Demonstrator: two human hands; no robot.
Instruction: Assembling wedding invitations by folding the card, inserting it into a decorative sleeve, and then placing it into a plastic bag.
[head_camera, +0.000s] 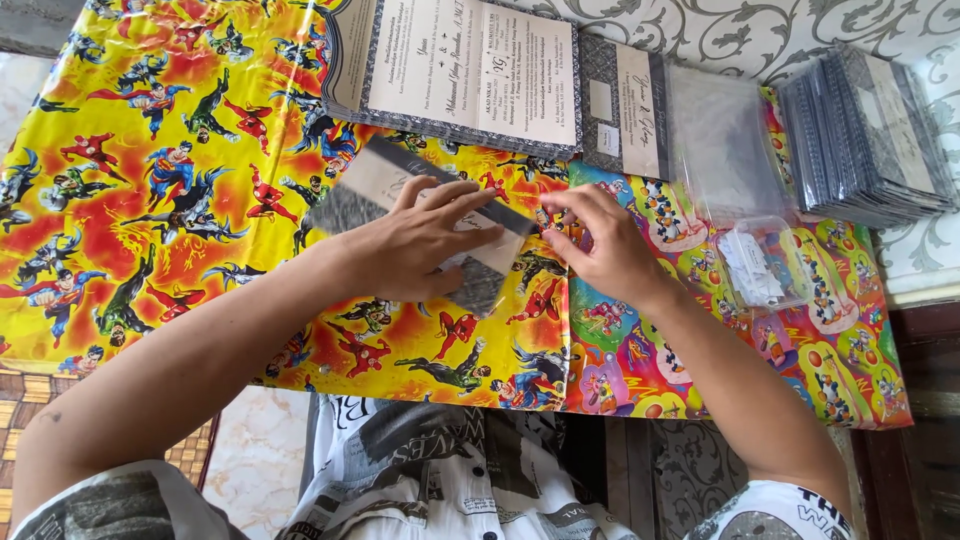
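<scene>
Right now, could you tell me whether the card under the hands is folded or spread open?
Folded: the card lies as one narrow panel, unlike the spread card above.

A glossy, smooth plastic sheet (150, 180) printed in bright cartoon colours covers the desk, the folded card (400, 195) under the hands looks like matt paper, and the clear sleeves (725, 150) beside it are shiny thin plastic.

Left hand (425, 245) presses flat on a grey card (400, 190) over bright comic-print paper (150, 150); right hand (600, 245) pinches its end. Card stack (865, 130) lies right.
</scene>
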